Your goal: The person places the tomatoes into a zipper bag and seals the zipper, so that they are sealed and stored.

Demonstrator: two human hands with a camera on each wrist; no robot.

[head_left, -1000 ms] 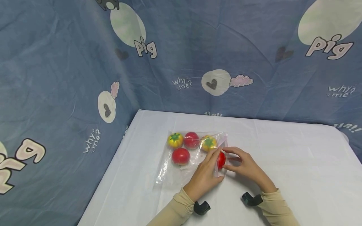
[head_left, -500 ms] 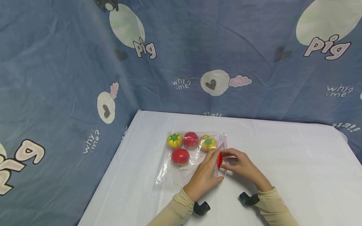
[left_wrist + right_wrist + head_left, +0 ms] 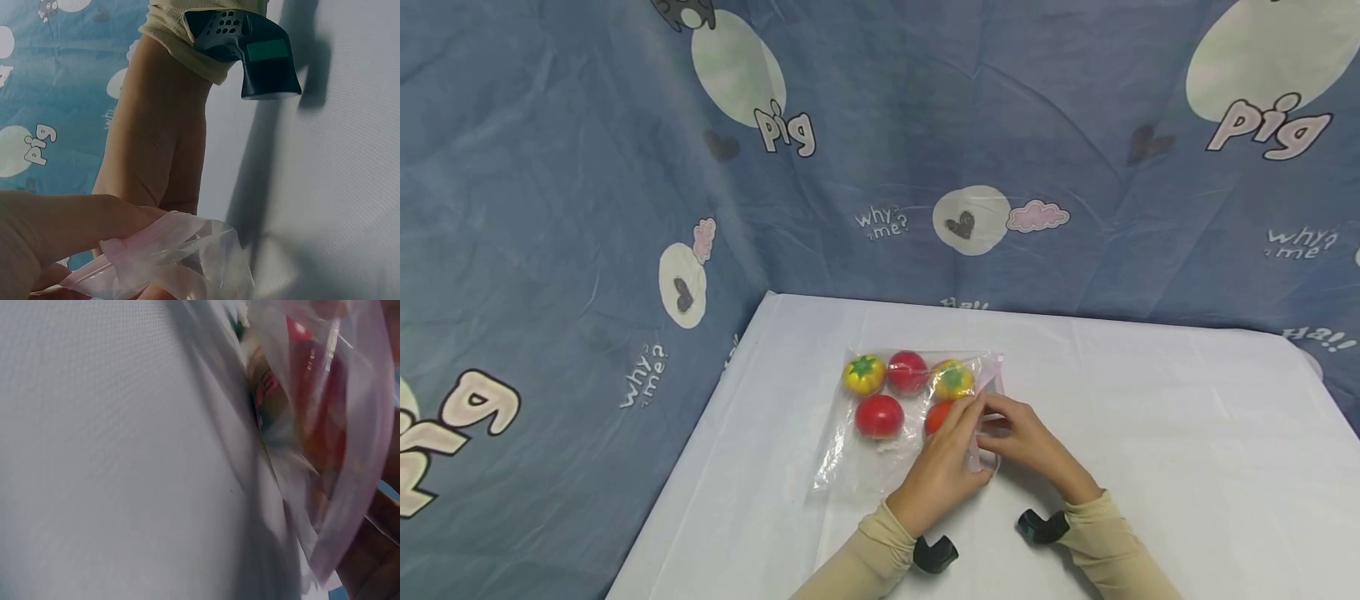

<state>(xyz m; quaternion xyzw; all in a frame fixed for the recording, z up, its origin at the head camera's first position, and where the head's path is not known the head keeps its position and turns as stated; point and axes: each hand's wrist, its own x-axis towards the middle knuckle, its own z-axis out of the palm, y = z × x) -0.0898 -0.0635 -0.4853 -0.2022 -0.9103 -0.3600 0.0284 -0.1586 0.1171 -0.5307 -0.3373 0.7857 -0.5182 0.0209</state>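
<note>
1. While left grip [image 3: 938,468] pinches the clear bag [image 3: 835,454], its edge looks soft, slippery.
2. Right grip [image 3: 1032,440] is at the bag's mouth; its hold, I cannot tell.
3. Inside, orange-red fruit [image 3: 936,417] is probably light; cup its sides.

- Bag [image 3: 857,468]: clear, glossy, crinkled plastic.
- Red fruits [image 3: 879,417]: smooth, shiny.
- Yellow fruits [image 3: 865,375]: smooth, lightly glossy.
- Table [image 3: 1180,433]: matt, finely textured, cloth-like cover.
- Backdrop [image 3: 865,142]: creased, mostly matt cloth.
- Sleeves [image 3: 859,560]: matt cloth.
- Wrist mounts [image 3: 270,69]: smooth, plastic-looking.
</note>
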